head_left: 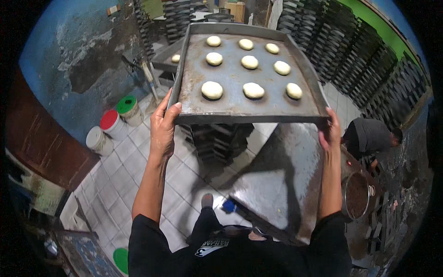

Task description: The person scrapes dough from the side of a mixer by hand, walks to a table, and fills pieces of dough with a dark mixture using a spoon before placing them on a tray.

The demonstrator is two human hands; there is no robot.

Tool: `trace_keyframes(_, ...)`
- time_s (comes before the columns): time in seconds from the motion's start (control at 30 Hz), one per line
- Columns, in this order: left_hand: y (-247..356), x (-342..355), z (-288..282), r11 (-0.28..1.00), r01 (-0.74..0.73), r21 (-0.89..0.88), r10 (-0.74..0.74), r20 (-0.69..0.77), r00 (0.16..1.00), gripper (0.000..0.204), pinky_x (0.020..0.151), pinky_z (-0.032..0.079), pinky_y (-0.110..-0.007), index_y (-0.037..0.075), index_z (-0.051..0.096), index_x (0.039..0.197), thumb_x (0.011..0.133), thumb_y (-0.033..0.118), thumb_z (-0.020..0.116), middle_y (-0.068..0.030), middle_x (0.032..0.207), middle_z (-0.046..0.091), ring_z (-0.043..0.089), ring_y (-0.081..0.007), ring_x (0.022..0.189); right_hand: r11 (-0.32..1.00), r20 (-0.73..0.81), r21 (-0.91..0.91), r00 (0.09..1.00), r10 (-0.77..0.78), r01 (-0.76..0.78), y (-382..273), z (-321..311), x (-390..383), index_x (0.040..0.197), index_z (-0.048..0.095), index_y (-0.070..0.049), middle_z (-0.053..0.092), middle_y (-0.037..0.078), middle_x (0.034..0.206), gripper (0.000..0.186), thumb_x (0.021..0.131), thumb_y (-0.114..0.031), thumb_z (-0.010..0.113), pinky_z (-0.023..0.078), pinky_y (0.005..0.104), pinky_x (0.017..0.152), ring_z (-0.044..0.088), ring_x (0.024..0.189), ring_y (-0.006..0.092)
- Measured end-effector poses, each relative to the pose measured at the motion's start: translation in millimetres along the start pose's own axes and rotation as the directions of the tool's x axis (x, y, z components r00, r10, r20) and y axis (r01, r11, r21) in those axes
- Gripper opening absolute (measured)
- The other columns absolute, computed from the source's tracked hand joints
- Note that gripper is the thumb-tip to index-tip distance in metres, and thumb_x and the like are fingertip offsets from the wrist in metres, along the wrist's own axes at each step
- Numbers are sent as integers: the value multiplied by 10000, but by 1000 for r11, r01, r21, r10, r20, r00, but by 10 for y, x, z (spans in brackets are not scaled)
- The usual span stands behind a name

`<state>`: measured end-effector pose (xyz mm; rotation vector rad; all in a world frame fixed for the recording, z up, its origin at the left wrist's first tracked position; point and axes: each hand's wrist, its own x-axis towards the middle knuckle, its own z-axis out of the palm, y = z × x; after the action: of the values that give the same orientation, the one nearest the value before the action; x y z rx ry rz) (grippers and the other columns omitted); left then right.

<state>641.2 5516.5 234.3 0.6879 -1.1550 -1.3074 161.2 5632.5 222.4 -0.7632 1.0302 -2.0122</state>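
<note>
Both my arms are stretched forward, holding up a dark metal baking tray (194,94) with raised sides. On it lie several round pale dough balls (249,62), spaced apart in rows. My left hand (163,122) grips the near left corner, its thumb over the rim. At the near right corner, my right hand (330,130) is closed round the side, with some fingers hidden by the tray. Beneath the tray rises a stack of dark trays (219,143). Behind its left side, another tray (164,60) carries a dough ball (176,58).
Tall tray stacks (318,41) line the back and right. A metal-topped table (272,184) stands at my right, near a round pan (356,196). A person (369,135) bends over at the right. Buckets with red (110,120) and green lids (126,105) stand along the left wall.
</note>
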Motion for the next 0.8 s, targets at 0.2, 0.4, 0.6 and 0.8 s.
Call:
trace_keyframes(0.2, -295, 1657, -573, 993, -87, 82, 92, -61, 994, 548, 981, 432, -263, -66, 467, 1430, 939, 129, 613, -99, 1261, 623, 575, -127, 1078, 989, -11, -24, 989, 144, -145, 961, 1320, 1894, 992, 624, -58, 613, 65, 873, 223, 860, -210, 719, 518, 372, 748, 609, 791, 207)
trace_keyframes(0.4, -705, 2177, -471, 992, -89, 90, 93, -34, 995, 633, 1034, 403, -292, -49, 321, 1512, 1002, 220, 582, -147, 1374, 545, 549, -169, 1182, 961, -130, -223, 982, 135, -161, 1424, 1383, 2844, 1000, 609, -73, 615, 71, 894, 323, 872, -354, 706, 532, 371, 713, 611, 822, 191)
trace_keyframes(0.6, -1101, 1599, -1004, 988, -26, 151, 43, -111, 993, 597, 881, 489, -309, -42, 295, 1487, 1041, 304, 490, -156, 1256, 569, 610, -187, 993, 498, -90, -856, 908, -410, 140, 1941, 1322, 2034, 1294, 562, -13, 630, 136, 1158, 591, 1012, -524, 470, 460, 419, 997, 593, 1096, 295)
trace_keyframes(0.8, -2160, 335, -1398, 805, 146, 575, -263, 126, 957, 282, 862, 507, -388, -16, 620, 1177, 950, 149, 587, -189, 1084, 658, 643, -292, 960, 214, -244, -916, 896, 371, -338, 2810, 720, -1451, 1004, 710, -17, 693, 117, 892, 259, 965, -265, 645, 521, 341, 801, 659, 891, 178)
